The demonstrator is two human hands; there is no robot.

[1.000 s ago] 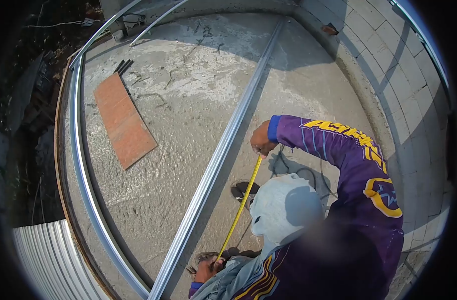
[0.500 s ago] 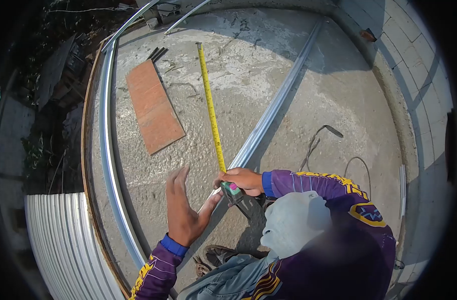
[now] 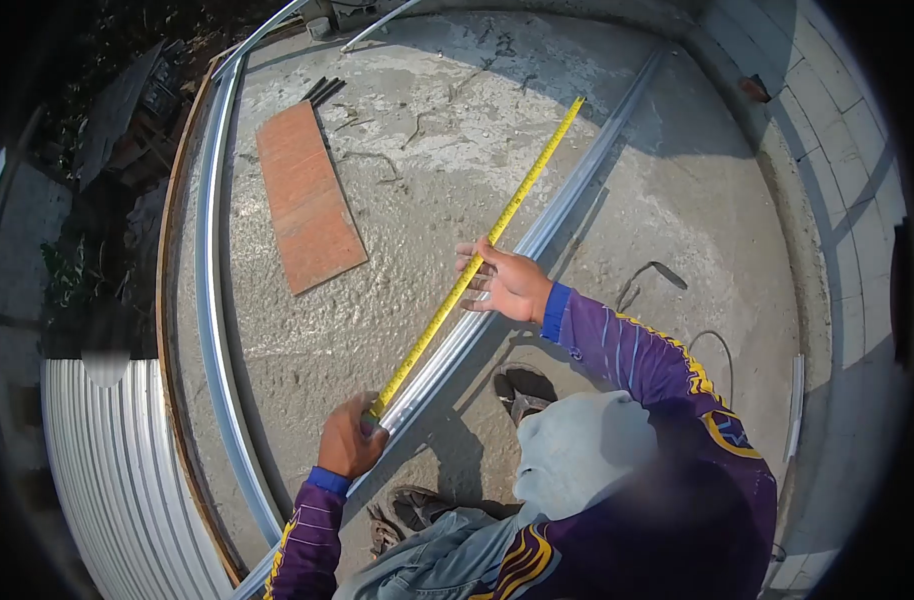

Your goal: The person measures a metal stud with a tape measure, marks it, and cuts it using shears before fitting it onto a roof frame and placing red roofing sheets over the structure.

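My left hand [image 3: 349, 440] is closed around the case of a tape measure [image 3: 370, 423], most of it hidden by the fingers. A long yellow tape blade [image 3: 532, 180] runs out from it toward the far right. Partway along the blade is my right hand [image 3: 515, 286], its thumb on top and its fingers loosely spread beneath and beyond the strip. Under and beside the blade lie long shiny metal profiles [image 3: 577, 170], roughly parallel to it. The blade's far end reaches just left of these profiles.
A reddish-brown board [image 3: 310, 200] lies on the rough concrete floor [image 3: 407, 170], with dark rods [image 3: 324, 90] at its top. Another metal profile [image 3: 213, 300] follows the left edge, beside corrugated sheeting [image 3: 127, 480]. A block wall [image 3: 827, 190] stands right; a dark strap [image 3: 665, 272] lies nearby.
The tape case has passed from my right hand to my left, which has closed and moved down. My right hand has moved up along the blade. The blade has swung rightward, alongside the profiles.
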